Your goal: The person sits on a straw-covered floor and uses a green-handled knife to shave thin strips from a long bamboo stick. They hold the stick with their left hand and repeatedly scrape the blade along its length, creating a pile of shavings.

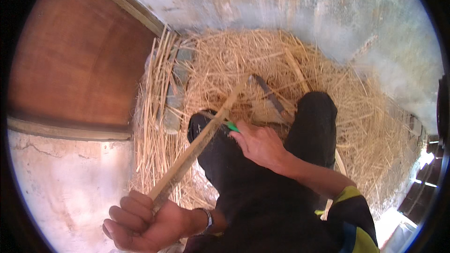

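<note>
Your left hand point(140, 222) is clenched around the near end of a long bamboo strip point(199, 143), which slants up and away from that grip across your left knee toward the straw pile point(281, 65). Your right hand point(260, 143) grips a green-handled knife point(232, 126), its blade meeting the strip about midway along, well beyond your left fist.
</note>
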Demonstrator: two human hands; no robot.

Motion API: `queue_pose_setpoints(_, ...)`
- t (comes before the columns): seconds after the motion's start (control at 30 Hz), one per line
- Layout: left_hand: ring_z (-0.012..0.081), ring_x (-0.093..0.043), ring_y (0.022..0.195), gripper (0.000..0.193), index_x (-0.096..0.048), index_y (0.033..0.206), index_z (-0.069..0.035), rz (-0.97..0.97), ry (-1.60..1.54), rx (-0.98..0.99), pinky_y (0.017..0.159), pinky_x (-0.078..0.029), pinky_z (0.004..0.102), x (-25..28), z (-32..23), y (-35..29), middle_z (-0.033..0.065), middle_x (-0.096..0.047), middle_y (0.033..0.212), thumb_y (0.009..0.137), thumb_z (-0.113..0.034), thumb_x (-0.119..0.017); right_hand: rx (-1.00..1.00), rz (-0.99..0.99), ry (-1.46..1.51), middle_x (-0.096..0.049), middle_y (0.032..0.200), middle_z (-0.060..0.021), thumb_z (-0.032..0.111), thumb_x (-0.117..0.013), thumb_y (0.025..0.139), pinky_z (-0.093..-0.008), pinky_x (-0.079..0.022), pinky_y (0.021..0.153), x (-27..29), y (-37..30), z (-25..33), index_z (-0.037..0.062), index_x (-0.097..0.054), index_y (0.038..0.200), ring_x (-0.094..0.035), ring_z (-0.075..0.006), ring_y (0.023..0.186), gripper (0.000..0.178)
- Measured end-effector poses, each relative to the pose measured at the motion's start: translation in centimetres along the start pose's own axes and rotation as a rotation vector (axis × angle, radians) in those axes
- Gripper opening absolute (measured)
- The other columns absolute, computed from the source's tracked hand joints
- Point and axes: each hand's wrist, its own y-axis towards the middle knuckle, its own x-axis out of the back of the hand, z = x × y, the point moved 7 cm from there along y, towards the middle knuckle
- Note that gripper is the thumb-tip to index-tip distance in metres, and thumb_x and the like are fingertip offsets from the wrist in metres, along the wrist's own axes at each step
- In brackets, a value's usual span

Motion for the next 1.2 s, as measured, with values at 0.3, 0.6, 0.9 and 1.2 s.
queue_pose_setpoints(0.3,0.0066,-0.013,0.046,0.035,-0.024,0.064,-0.015,0.125,-0.106,0.012,0.046,-0.013,0.0253,-0.6,-0.8,0.4,-0.0038,-0.015,0.054,0.092,-0.014,-0.044,-0.202,0.068,-0.198,-0.059,0.068,-0.0199,0.026,-0.047,0.094,-0.045,-0.048,0.052,-1.3,1.9,-10.5,0.0047,-0.053,0.101,-0.059,-0.0389,0.059,0.024)
queue_pose_setpoints(0.6,0.0067,-0.014,0.046,0.033,-0.026,0.063,-0.014,-0.036,-0.005,-0.007,0.046,-0.013,0.0257,-1.6,-0.4,-0.6,-0.0039,-0.016,0.055,0.091,-0.013,-0.044,-0.218,0.116,-0.255,-0.058,0.065,-0.0204,0.022,-0.051,0.092,-0.0457,-0.046,0.049,-4.0,-0.1,-12.7,0.002,-0.052,0.097,-0.058,-0.0394,0.057,0.021)
queue_pose_setpoints(0.9,0.0066,-0.016,0.048,0.024,-0.038,0.068,-0.009,0.148,-0.091,-0.045,0.047,-0.014,0.0252,-0.5,-0.5,0.1,-0.0032,-0.017,0.057,0.091,-0.013,-0.043,-0.007,0.073,0.101,-0.058,0.065,-0.0212,0.023,-0.046,0.095,-0.0478,-0.046,0.052,0.2,1.2,-0.7,0.0025,-0.054,0.104,-0.059,-0.0401,0.058,0.024)
queue_pose_setpoints(1.2,0.0071,-0.015,0.047,0.031,-0.032,0.063,-0.013,0.186,-0.128,-0.007,0.047,-0.013,0.0257,0.1,0.0,-0.1,-0.0036,-0.017,0.056,0.091,-0.013,-0.044,-0.098,0.035,0.012,-0.058,0.061,-0.0185,0.024,-0.049,0.093,-0.0481,-0.048,0.051,-0.1,1.2,-3.0,0.0027,-0.055,0.099,-0.06,-0.0376,0.057,0.023)
